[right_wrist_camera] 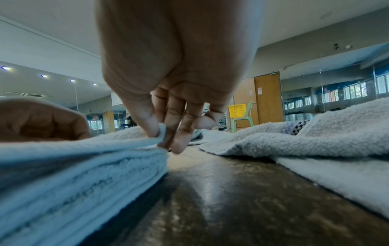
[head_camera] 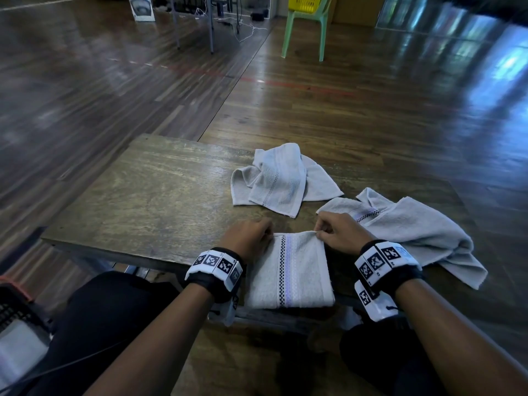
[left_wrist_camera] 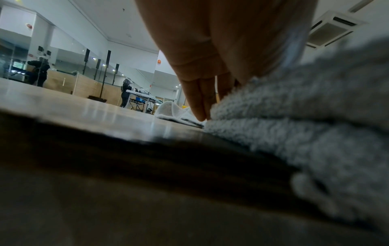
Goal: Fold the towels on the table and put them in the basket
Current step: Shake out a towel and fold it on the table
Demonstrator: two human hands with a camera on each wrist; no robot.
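Glossy wooden floor (head_camera: 371,110), green chair (head_camera: 307,27), mirrored walls (right_wrist_camera: 336,89)

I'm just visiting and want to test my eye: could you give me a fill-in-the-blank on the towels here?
1. Both hands hold the ____ towel at its far edge.
2. The right hand ____ a corner of it.
3. ____ unfolded towels lie beyond it on the table.
4. The chair behind is ____.

Missing: folded; pinches; two; green

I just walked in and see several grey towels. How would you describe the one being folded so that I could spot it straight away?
Look at the wooden table, then its near edge, right in front of the seated person. The folded towel lies there as a neat rectangle, its far corners held by the left hand and right hand. The two other towels lie crumpled and untouched.
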